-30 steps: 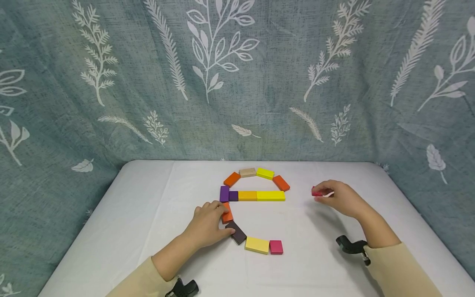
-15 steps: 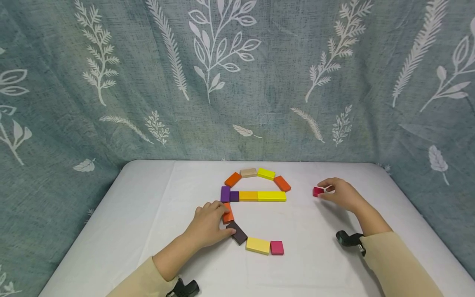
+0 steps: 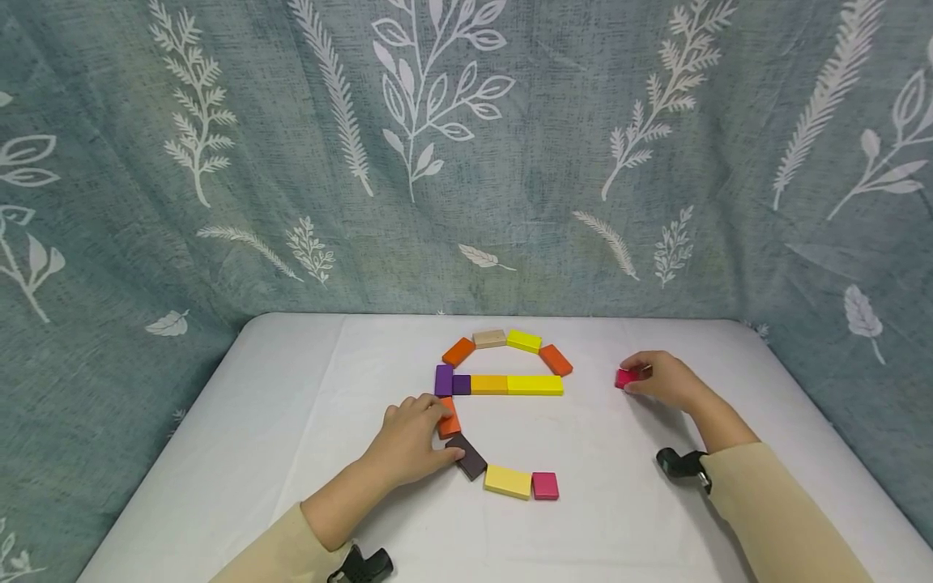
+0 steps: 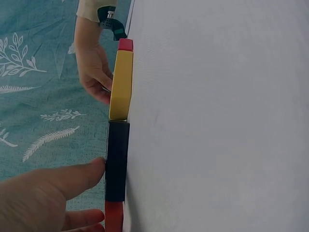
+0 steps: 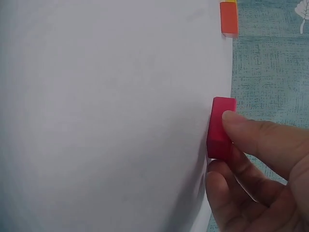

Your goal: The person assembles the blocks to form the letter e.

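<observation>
In the head view my left hand (image 3: 404, 441) rests beside the lower left of a row of coloured wooden blocks. Its fingertips lie on an orange block (image 3: 450, 419), and its thumb meets the edge of a dark block (image 3: 469, 459). The left wrist view shows the thumb against the side of that dark block (image 4: 117, 162). Off to the right, my right hand (image 3: 666, 382) pinches a pinkish-red block (image 5: 219, 130) between thumb and fingers, close over the white table. Part of this block is hidden behind the fingertips.
Orange, natural wood and yellow blocks form an arch (image 3: 489, 339) at the back. Below it runs a straight purple-to-yellow bar (image 3: 534, 385). A pale yellow block (image 3: 507, 482) and a pinkish-red one (image 3: 545, 486) end the lower curve. A patterned curtain (image 3: 547, 202) hangs behind the table.
The right hand has shifted slightly right, and its fingers opened a little around the red block before closing in on it again. The left hand stays where it was.
</observation>
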`<state>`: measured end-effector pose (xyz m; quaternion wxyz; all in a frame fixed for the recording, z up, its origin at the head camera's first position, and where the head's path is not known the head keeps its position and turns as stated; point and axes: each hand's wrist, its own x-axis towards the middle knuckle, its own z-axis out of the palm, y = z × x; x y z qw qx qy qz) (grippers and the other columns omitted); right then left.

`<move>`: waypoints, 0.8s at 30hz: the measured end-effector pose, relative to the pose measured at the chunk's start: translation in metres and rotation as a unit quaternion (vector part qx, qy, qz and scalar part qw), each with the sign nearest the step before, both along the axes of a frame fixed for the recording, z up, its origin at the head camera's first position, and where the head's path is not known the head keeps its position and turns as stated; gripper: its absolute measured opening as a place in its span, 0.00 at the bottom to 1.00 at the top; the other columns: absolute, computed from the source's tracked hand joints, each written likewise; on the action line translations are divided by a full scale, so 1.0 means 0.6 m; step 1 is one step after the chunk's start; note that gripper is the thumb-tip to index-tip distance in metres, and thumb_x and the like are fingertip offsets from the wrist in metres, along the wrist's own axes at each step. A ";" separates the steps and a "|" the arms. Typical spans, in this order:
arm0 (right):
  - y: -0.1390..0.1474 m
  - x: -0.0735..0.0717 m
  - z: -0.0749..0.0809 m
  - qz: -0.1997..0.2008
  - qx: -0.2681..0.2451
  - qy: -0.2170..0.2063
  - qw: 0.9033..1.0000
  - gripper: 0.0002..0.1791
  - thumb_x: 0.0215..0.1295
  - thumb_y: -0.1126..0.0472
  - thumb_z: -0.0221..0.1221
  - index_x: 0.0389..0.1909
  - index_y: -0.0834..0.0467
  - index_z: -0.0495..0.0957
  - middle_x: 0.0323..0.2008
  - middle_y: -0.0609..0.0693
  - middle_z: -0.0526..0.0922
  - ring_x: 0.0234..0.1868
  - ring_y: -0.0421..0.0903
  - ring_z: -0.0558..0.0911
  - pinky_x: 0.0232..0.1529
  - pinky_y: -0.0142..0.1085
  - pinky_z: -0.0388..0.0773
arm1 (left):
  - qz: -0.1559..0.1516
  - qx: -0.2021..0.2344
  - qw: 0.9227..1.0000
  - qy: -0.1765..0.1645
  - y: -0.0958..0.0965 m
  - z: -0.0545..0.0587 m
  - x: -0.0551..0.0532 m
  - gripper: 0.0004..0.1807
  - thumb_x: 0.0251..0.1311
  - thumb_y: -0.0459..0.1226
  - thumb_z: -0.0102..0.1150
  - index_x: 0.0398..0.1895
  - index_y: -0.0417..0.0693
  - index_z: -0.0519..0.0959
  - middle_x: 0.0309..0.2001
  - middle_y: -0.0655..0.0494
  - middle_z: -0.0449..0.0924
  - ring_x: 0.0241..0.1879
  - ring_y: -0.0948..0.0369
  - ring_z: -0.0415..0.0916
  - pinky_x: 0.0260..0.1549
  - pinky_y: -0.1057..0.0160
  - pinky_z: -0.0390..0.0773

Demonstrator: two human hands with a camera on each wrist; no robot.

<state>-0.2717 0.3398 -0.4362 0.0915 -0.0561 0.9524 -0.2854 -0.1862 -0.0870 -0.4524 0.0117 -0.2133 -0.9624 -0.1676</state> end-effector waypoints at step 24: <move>-0.026 0.060 0.018 0.079 -0.021 0.009 0.997 0.17 0.60 0.63 0.70 0.49 0.63 0.82 0.38 0.50 0.81 0.39 0.47 0.76 0.41 0.41 0.75 | 0.005 -0.004 1.000 0.007 0.004 -0.001 0.000 0.34 0.52 0.59 0.71 0.56 0.47 0.81 0.56 0.52 0.76 0.49 0.54 0.71 0.44 0.55 0.66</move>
